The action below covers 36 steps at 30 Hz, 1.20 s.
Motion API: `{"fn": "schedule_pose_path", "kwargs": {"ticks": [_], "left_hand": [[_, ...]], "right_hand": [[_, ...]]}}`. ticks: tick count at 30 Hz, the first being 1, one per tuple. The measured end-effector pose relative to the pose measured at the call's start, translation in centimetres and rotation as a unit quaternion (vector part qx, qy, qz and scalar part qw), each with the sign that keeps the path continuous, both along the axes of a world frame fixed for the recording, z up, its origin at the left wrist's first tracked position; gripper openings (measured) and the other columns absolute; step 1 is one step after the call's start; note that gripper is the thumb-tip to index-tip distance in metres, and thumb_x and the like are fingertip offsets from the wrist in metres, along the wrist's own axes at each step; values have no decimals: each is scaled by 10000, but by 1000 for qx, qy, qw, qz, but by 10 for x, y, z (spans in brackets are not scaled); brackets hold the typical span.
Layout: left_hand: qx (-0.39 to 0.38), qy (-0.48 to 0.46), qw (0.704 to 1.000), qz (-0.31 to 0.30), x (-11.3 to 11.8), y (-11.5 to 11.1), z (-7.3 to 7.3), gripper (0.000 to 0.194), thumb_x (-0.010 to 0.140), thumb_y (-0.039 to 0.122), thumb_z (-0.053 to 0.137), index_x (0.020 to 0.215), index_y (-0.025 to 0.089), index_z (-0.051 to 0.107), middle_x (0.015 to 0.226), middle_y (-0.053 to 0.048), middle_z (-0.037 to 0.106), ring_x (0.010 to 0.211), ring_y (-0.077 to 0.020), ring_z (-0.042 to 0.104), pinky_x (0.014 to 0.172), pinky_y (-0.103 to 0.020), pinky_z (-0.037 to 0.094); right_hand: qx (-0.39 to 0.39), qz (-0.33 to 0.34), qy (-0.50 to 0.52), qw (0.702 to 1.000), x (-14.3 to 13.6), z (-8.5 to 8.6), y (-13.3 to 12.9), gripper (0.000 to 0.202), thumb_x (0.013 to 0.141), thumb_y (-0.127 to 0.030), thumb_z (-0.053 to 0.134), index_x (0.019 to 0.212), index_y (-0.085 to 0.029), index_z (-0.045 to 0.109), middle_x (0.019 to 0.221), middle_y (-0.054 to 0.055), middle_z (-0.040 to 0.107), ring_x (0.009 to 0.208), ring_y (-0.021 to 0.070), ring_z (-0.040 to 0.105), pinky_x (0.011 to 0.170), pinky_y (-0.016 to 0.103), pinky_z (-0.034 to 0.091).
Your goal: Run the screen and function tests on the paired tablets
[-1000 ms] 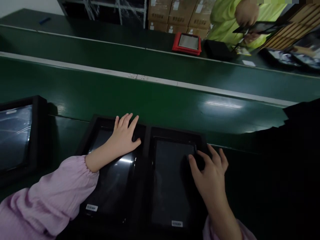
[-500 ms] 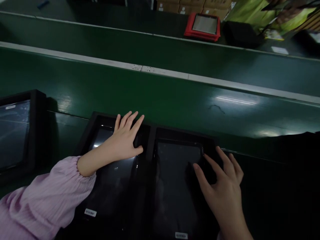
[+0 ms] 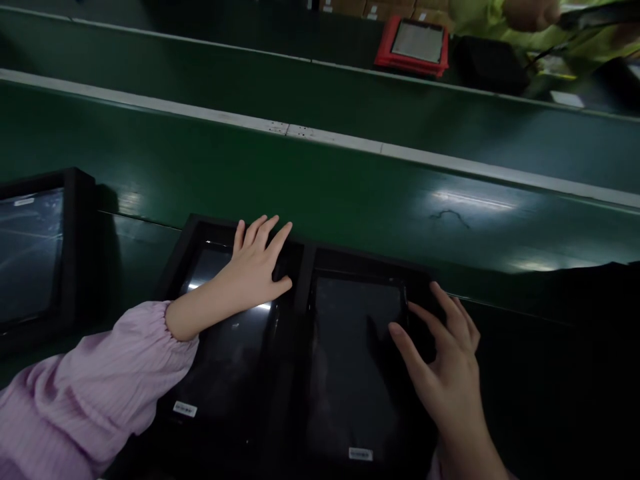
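Two dark tablets lie side by side in a black two-compartment tray (image 3: pixel 306 283). My left hand (image 3: pixel 253 270) is spread over the upper part of the left tablet (image 3: pixel 225 360), fingers stretched toward the tray's far rim. Whether its palm touches the glass I cannot tell. My right hand (image 3: pixel 445 353) has its fingers apart at the right edge of the right tablet (image 3: pixel 350 373), with the thumb over the screen and the other fingers near the tray's side. Each tablet bears a small white label at its near end.
Another black tray (image 3: pixel 80 247) with a labelled screen (image 3: pixel 30 260) stands at the left. Beyond the green surface (image 3: pixel 320 187) runs a pale rail (image 3: pixel 340 139). Across it are a red-framed stack (image 3: pixel 383 60), a black block (image 3: pixel 490 63) and a person in yellow (image 3: pixel 483 20).
The view has shifted slightly, so the trays sit a little higher in it. Both hands keep nearly the same place; the right fingers have drawn a bit closer together.
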<state>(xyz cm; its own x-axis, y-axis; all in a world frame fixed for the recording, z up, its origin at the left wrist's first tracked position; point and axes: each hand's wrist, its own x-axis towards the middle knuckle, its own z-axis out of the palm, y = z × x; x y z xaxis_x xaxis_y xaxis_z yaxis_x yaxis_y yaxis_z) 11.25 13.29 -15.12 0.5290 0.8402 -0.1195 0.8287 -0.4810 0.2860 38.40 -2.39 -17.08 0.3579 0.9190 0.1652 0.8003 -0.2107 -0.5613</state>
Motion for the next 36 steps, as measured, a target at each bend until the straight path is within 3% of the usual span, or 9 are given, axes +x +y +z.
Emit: {"fn": "schedule_pose_path", "kwargs": {"ticks": [6,13,16,19,21,24,27,30,36], "left_hand": [[14,10,1000,9,7,-4,4,799,856,283,584,1587,80,332,1647,-247,313,1572,-429,195,1264,-668,77],[-18,-65,998,19,-2,1,9,708,910,346,576,1554,130,376,1645,-197,354,1583,-388,208,1279,-662,75],[-55,-118,990,63,-7,6,20,694,948,433,559,1557,150,386,1636,-156,386,1543,-355,318,1256,-610,280],[-67,-136,984,99,-6,9,28,653,942,422,563,1539,191,433,1622,-130,410,1462,-377,425,963,-488,602],[-69,-138,983,104,-5,11,29,632,936,414,565,1524,206,462,1611,-128,424,1398,-380,488,739,-377,640],[-59,-138,983,107,-3,14,28,595,933,419,566,1490,220,506,1576,-127,464,1330,-364,547,620,-309,607],[-48,-129,984,112,-1,18,26,562,929,443,572,1456,250,540,1556,-113,488,1327,-368,549,672,-334,616],[-41,-116,986,111,-1,21,24,533,936,450,570,1433,257,563,1561,-98,491,1343,-359,544,874,-435,613],[-13,-104,990,96,-1,25,20,501,947,411,563,1394,186,603,1527,-125,522,1373,-344,536,1143,-549,450]], "right_hand": [[-24,-32,-2,999,3,6,-6,737,896,-811,475,1136,-179,770,1523,155,562,1467,439,406,1099,693,421],[-99,-59,-89,989,7,23,-35,758,951,-790,339,738,-220,791,1274,165,726,1435,450,459,995,679,515],[-122,-34,-103,987,1,23,-44,769,977,-750,310,667,-217,770,1294,205,708,1491,448,395,1029,693,504],[-117,-21,-122,985,-1,21,-50,751,1003,-701,309,720,-190,782,1310,238,688,1532,441,333,1084,713,467],[-118,-7,-120,986,2,19,-53,684,999,-677,365,809,-185,800,1357,227,662,1560,439,270,1107,727,446],[-131,23,-79,988,9,19,-59,522,953,-667,499,938,-247,809,1427,142,631,1571,451,226,1127,769,407],[-140,30,-52,988,13,18,-64,420,934,-633,563,984,-289,798,1466,86,603,1558,467,249,1146,790,373],[-142,31,-70,987,12,16,-68,419,961,-595,530,1001,-271,793,1516,86,559,1574,470,199,1150,781,376],[-123,69,-196,970,-3,20,-63,566,1029,-547,360,945,-149,755,1561,205,482,1571,479,197,1129,781,380]]}}
